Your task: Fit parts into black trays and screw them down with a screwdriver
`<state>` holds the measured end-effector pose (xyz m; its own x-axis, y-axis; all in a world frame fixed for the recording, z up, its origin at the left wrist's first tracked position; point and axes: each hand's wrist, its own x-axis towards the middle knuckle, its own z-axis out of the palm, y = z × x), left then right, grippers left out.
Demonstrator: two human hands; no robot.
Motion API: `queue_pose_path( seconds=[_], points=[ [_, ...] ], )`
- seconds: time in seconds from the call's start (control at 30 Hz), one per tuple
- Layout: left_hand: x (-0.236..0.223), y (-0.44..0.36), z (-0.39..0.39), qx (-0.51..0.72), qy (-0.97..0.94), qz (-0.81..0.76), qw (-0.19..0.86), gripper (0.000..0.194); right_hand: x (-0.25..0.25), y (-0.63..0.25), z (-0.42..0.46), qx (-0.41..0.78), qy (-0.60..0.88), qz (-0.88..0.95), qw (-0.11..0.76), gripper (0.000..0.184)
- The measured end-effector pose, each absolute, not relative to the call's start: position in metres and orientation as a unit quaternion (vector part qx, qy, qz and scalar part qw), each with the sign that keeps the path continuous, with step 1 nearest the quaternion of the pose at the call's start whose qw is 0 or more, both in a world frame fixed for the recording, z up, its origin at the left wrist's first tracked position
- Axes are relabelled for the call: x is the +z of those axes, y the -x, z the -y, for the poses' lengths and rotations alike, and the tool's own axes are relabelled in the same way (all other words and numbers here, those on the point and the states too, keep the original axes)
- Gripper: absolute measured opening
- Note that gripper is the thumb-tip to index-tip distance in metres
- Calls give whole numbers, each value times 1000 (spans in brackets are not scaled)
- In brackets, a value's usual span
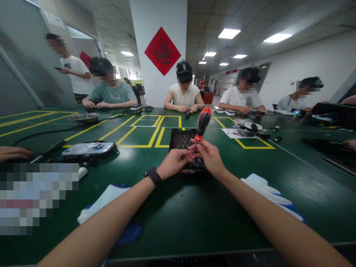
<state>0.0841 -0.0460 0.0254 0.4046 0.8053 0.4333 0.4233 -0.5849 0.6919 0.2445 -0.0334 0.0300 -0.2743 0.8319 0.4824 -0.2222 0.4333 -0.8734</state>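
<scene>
A screwdriver point(202, 124) with a red and black handle stands nearly upright, handle up, over a black tray-like device point(182, 140) on the green table point(194, 211). My right hand point(209, 155) is closed around its metal shaft just below the handle. My left hand point(174, 162), with a black watch on the wrist, pinches at the shaft's lower end beside the right hand. The tip is hidden by my fingers.
White and blue gloves point(271, 193) lie right of my arm, more white cloth point(107, 202) left. A flat device point(89, 150) and another person's hand point(12, 152) are at the left. Metal bowls point(83, 118) point(248, 129) stand on the table. Several people sit across it.
</scene>
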Motion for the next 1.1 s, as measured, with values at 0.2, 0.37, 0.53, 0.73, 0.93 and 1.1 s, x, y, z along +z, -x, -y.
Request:
queue_pose_path(
  seconds=[0.2, 0.37, 0.53, 0.73, 0.93, 1.1],
  points=[
    [25, -85, 45, 389, -787, -394, 274, 19, 28, -243, 32, 466, 251, 626, 572, 25],
    [24, -83, 44, 412, -783, -403, 234, 21, 33, -243, 31, 434, 254, 613, 610, 29],
    [22, -74, 39, 443, -745, -484, 119, 21, 39, -255, 26, 374, 282, 555, 687, 24],
    [18, -58, 31, 473, -705, -524, 64, 17, 34, -267, 19, 329, 370, 528, 690, 31],
    [9, -55, 26, 462, -693, -548, 72, 16, 27, -267, 11, 281, 396, 560, 671, 27],
    [8, -56, 27, 446, -705, -549, 51, 16, 20, -267, 9, 250, 420, 588, 644, 27]
  ],
)
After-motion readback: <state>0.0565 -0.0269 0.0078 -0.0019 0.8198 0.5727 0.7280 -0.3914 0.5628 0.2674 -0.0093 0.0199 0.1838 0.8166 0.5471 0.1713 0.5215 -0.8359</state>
